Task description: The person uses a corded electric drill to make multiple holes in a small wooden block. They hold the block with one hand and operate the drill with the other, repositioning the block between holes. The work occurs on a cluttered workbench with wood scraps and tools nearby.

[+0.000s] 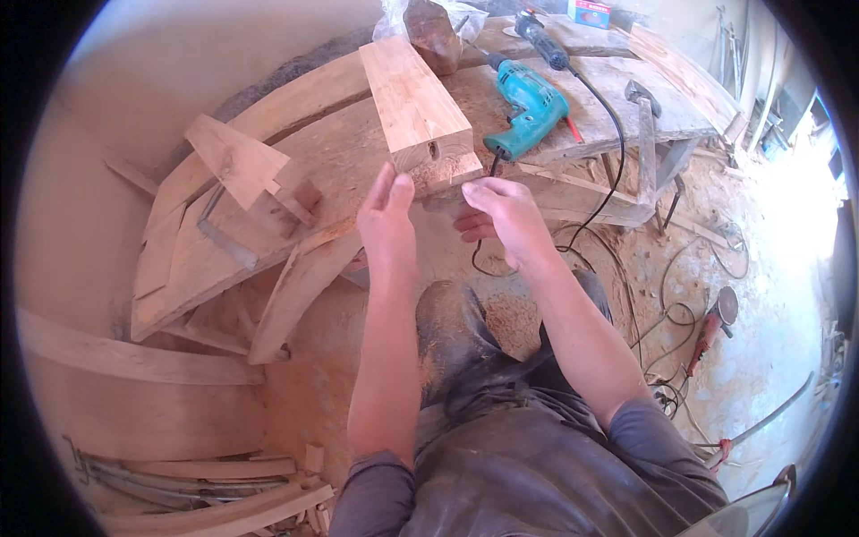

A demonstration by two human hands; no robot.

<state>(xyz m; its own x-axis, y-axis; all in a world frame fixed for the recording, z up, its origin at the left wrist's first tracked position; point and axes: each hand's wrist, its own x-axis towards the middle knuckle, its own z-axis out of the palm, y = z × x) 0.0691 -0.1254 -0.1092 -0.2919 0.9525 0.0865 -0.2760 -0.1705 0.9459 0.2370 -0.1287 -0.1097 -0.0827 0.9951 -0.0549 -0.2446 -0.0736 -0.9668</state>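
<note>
A thick pale wooden block point(416, 94) lies on the workbench with its end grain facing me, showing a dark hole or knot. Below that end is a light strip of wood point(452, 172) sprinkled with sawdust. My left hand point(389, 215) is raised at the block's lower left corner, thumb and fingers pressed together. At the strip's right end, the thumb and forefinger of my right hand point(503, 215) are pinched, while its other fingers curl below. What either pinch holds is too small to make out. Just beyond my right hand lies a teal power drill point(530, 103).
A clamp or hammer-like tool point(644, 107) and an angle grinder point(541, 43) lie on the bench point(340, 148). Another wooden piece point(237, 161) rests at left. Cords run across the floor, near a red grinder point(711, 327). Timber lies stacked at lower left.
</note>
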